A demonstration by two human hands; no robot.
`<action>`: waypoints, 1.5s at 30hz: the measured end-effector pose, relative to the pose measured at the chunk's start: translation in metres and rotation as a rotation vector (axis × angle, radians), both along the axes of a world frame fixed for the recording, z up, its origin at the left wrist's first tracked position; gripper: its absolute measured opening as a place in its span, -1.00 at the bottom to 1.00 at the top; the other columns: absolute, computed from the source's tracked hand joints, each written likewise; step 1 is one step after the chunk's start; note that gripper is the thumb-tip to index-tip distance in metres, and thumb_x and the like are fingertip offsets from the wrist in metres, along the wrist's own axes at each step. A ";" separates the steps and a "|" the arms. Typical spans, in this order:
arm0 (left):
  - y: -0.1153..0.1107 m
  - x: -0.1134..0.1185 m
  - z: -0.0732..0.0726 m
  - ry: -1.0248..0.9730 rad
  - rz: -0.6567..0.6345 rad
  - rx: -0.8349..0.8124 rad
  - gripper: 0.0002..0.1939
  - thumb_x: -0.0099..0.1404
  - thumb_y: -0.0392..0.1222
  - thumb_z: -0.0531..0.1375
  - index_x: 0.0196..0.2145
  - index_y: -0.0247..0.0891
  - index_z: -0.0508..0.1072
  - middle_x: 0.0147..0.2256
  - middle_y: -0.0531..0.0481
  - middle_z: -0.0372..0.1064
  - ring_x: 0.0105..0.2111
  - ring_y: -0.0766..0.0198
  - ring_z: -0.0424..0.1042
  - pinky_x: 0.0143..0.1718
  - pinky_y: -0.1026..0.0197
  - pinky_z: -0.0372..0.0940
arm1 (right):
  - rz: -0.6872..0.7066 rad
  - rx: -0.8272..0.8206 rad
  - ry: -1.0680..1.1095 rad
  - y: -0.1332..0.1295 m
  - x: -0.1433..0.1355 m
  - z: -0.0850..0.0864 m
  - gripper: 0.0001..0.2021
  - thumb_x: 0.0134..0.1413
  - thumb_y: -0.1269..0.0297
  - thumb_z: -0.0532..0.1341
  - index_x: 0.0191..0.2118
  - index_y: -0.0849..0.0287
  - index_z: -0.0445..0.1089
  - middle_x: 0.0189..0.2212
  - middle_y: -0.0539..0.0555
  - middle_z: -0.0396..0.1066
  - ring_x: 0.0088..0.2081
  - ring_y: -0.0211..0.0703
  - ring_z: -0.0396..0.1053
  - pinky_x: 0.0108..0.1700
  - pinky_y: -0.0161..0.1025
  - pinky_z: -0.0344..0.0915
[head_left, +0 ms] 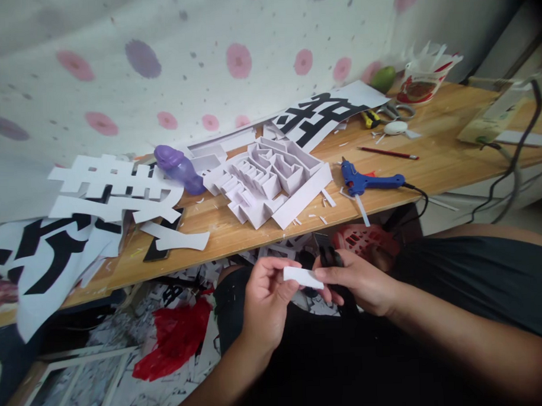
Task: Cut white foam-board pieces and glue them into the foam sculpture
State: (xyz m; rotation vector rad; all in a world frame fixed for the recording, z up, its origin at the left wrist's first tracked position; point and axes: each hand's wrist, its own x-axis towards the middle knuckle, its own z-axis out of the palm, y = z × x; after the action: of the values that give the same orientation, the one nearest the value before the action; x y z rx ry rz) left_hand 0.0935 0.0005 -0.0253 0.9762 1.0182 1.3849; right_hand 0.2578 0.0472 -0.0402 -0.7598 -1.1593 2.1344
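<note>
Above my lap, my left hand [269, 292] pinches one end of a short white strip [302, 277], which looks like foam board or thick card. The fingers of my right hand [360, 280] close on the strip's other end. A black-handled tool [330, 257] is also held in that hand; its kind is unclear, partly hidden by the fingers. On the table beyond stands a white hollow letter form [270, 182] built from upright strips. To its right, a blue hot glue gun [368, 180] lies with a glue stick protruding and its cord trailing right.
White cut-out characters [114, 188] and black-printed sheets [54, 252] pile at the left. A purple bottle [180, 169], a pencil [388, 153], scissors [396, 111], a yellow cutter [370, 119] and a tub [424, 82] share the wooden table [193, 262]. Red plastic [173, 336] and scraps lie below.
</note>
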 end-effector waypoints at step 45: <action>-0.024 0.013 0.000 -0.574 -0.484 -0.353 -0.85 0.28 -0.18 0.07 -0.43 -0.27 0.23 -0.62 0.12 0.11 -0.73 0.53 0.04 -0.72 0.47 0.05 | -0.337 1.389 -0.939 -0.002 0.005 -0.004 -0.81 0.10 0.30 0.04 -0.48 0.24 0.26 -0.56 0.02 0.27 -0.50 -0.25 0.21 -0.42 -0.30 -0.02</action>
State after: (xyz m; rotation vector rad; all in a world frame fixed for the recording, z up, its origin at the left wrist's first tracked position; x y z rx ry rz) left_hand 0.1066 -0.0236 -0.0250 0.4691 0.5170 0.9487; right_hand 0.2624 0.0449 -0.0437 -1.0693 -2.2656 0.2565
